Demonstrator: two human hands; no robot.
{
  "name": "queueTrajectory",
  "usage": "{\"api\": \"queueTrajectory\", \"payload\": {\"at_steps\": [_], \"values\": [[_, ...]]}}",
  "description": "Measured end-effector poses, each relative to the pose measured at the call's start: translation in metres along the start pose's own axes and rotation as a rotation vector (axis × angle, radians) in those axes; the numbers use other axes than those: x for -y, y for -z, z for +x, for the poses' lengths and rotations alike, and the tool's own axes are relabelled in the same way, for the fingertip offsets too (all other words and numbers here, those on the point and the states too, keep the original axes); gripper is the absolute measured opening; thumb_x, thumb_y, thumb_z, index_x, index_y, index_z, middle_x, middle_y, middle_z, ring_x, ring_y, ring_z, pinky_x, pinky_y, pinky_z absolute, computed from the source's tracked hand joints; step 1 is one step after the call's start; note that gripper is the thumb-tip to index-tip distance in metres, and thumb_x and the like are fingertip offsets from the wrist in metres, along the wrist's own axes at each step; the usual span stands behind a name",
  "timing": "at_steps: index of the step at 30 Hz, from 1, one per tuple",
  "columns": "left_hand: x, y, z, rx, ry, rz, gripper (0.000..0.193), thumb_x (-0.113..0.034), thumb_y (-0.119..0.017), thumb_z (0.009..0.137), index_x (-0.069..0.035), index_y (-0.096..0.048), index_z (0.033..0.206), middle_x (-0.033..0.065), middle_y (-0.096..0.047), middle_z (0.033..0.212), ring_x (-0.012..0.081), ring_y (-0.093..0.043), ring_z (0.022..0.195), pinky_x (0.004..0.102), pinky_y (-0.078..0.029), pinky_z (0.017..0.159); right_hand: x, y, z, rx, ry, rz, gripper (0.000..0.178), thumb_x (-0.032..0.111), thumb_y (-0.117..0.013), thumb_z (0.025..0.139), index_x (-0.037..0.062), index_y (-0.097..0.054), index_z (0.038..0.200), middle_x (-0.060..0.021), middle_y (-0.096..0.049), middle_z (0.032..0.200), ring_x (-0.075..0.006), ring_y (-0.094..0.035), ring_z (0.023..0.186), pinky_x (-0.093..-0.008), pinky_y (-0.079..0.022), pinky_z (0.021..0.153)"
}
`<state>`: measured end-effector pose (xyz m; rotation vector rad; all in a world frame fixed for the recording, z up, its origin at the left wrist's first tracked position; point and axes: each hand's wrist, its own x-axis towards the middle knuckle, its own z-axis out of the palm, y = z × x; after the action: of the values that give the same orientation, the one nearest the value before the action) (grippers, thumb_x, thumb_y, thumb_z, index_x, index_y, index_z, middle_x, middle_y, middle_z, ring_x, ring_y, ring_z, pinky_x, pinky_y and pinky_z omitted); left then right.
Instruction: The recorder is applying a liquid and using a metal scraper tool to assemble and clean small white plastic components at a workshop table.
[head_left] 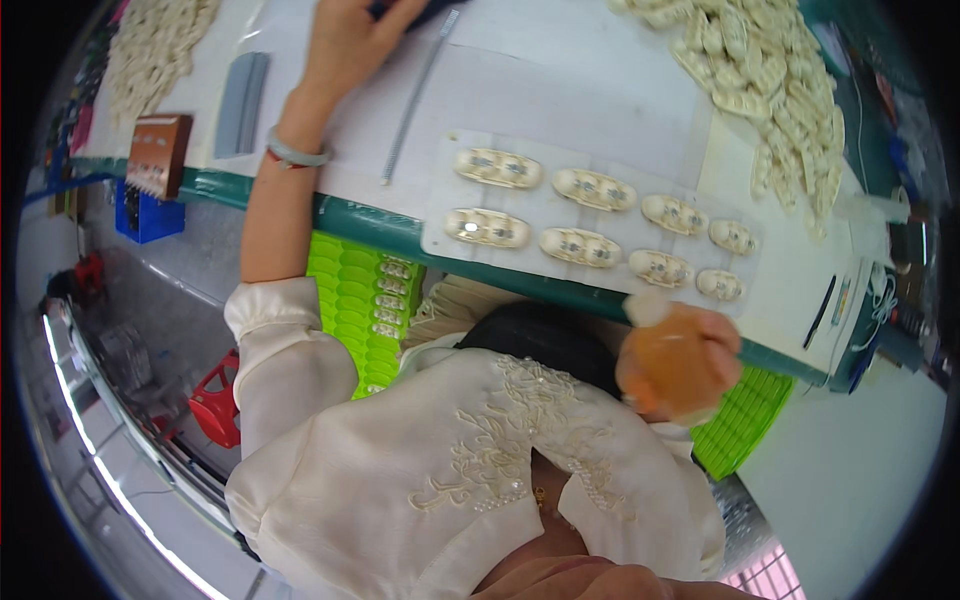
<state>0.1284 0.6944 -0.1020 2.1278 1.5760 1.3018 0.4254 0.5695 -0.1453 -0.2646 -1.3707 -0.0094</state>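
Bottle: orange, blurred, with a pale tip, over the near edge of the tabletop [355,160], right of centre; whether the bottle [668,365] touches that edge I cannot tell.
Right hand: wrapped round the bottle from its right side, the right hand [718,350] having its fingers closed on the body.
Board: a pale, flat board [500,198] just beyond the bottle, near the tabletop's front edge.
Cream pieces: 8 oblong cream pieces [580,247] with grey marks, in 2 rows of 4 on the board.
Strip: a thin grey strip [418,100] left of the board, slanting away to the far side.
Left hand: stretched to the far side, beside a dark object [432,14]; the left hand [350,45] is partly cut off by the frame, so I cannot tell whether its fingers hold anything.
Left side: a grey block [242,105], then a brown block [158,155] by the front edge.
Piles: a large cream pile [760,75] far right, another pile [155,50] far left.
Right end: a black pen [820,312] near a white cable [884,300].
Below tabletop: a green tray [340,300] holding small pieces on the left, another green tray [740,425] on the right.
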Motion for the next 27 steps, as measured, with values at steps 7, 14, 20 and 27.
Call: {"api": "queueTrajectory", "payload": {"at_steps": [7, 14, 20, 27], "values": [[-0.009, 0.003, 0.001, 0.002, -0.14, -0.016, 0.011, -0.003, -0.064, 0.079, 0.001, -0.063, 0.088, 0.0121, -0.062, 0.077, 0.0182, -0.06, 0.062, 0.0258, -0.047, 0.056, 0.034, -0.004, 0.005, 0.675, -0.624, 0.19, 0.056, 0.03, -0.076, 0.07, 0.0037, -0.045, 0.109, -0.0236, -0.053, 0.105, -0.0285, -0.058, 0.093, -0.0341, -0.053, 0.077], [-0.008, 0.012, 0.006, -0.067, -0.248, -0.065, 0.009, -0.005, -0.064, 0.079, 0.001, -0.062, 0.086, 0.0118, -0.063, 0.077, 0.02, -0.06, 0.062, 0.027, -0.048, 0.056, 0.034, -0.01, -0.003, 0.642, -0.662, 0.015, 0.052, 0.019, -0.076, 0.071, 0.0042, -0.042, 0.107, -0.021, -0.052, 0.103, -0.0267, -0.058, 0.093, -0.0336, -0.053, 0.077], [-0.022, 0.02, 0.005, -0.051, -0.202, -0.161, 0.009, -0.004, -0.063, 0.078, 0.001, -0.062, 0.086, 0.0117, -0.063, 0.077, 0.0197, -0.061, 0.063, 0.0266, -0.049, 0.057, 0.034, -0.011, 0.001, 0.705, -0.72, 0.023, 0.049, 0.012, -0.075, 0.071, 0.005, -0.042, 0.107, -0.0198, -0.051, 0.102, -0.026, -0.058, 0.093, -0.0332, -0.053, 0.078], [-0.008, 0.014, 0.004, -0.072, -0.312, -0.05, 0.008, -0.004, -0.063, 0.078, 0.001, -0.062, 0.085, 0.0112, -0.063, 0.077, 0.0193, -0.061, 0.063, 0.0259, -0.049, 0.057, 0.034, -0.013, 0.002, 0.746, -0.705, 0.003, 0.047, 0.013, -0.075, 0.072, 0.005, -0.043, 0.106, -0.0199, -0.052, 0.102, -0.0255, -0.058, 0.093, -0.0327, -0.053, 0.078]]}}
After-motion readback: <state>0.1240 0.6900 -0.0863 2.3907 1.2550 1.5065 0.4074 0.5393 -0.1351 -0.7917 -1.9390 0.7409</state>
